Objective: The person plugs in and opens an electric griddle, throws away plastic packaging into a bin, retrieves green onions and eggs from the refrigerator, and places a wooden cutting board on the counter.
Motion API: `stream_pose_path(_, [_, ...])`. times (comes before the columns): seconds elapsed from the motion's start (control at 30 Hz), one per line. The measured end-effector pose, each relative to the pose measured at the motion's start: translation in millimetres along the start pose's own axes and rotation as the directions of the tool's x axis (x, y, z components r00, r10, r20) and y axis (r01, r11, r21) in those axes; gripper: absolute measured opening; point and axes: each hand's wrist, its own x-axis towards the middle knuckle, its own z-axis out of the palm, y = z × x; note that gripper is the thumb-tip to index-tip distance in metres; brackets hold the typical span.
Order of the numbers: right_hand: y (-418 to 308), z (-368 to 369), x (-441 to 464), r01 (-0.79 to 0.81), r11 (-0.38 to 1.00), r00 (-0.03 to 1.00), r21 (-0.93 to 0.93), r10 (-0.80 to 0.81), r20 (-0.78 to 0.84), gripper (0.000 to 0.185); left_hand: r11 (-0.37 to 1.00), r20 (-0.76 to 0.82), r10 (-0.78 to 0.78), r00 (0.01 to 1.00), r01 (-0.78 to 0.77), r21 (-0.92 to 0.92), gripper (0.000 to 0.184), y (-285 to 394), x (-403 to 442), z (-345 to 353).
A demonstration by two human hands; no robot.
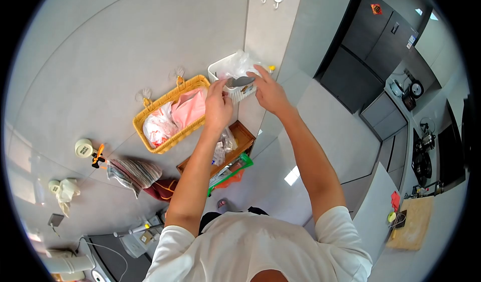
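Note:
Between my hands, out in front of the wall, is a small dark grey, flat, pointed-oval thing [242, 81] whose kind I cannot make out. My left hand [219, 104] is closed on its left end, thumb and fingers pinched together. At its right end, my right hand [270, 91] pinches it between thumb and forefinger. Just behind it hangs a white basket [216, 67] filled with clear plastic bags [243, 64]. Beside my left hand is a yellow woven basket [173, 143] holding a pink bag [188, 107] and a white-and-red plastic bag [159, 125].
Under my left forearm sits a wooden box [244, 137] of clear packets, with a green-edged item [243, 163] alongside. Striped cloths [133, 174] hang on the wall at left. A dark fridge [358, 46] and a counter with a cutting board [412, 224] stand at right.

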Motion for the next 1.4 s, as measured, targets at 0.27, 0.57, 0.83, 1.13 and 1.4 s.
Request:
stream_pose_path(0.27, [4.5, 55.9, -13.6, -0.095, 0.995, 0.905, -0.013, 0.081, -0.418, 0.051, 0.998, -0.017, -0.043, 0.999, 0.044, 0.039, 0.049, 1.5, -21.5, -15.3])
stream_pose_path(0.57, [28.4, 58.6, 15.8, -0.155, 0.967, 0.985, 0.203, 0.136, 0.102, 0.040, 0.999, -0.054, 0.019, 0.998, -0.021, -0.048, 0.047, 10.1, -23.6, -31.5])
stream_pose_path(0.83, [21.6, 79.7, -103.2, -0.397, 0.734, 0.743, 0.551, 0.609, -0.277, 0.042, 0.999, 0.015, -0.045, 0.999, 0.046, -0.029, 0.041, 7.1, -73.9, -12.7])
stream_pose_path(1.13, [31.1, 16.4, -310.6, -0.540, 0.637, 0.719, 0.550, 0.689, -0.093, 0.028, 0.965, 0.398, -0.168, 0.902, 0.232, -0.121, 0.033, 29.7, -185.5, 134.2])
stream_pose_path(1.4, [62.6, -141.7, -487.2, -0.675, 0.414, 0.276, 0.611, 0.909, -0.311, 0.027, 0.929, 0.703, -0.070, 0.708, 0.303, -0.212, 0.031, 93.9, -274.3, 307.0])
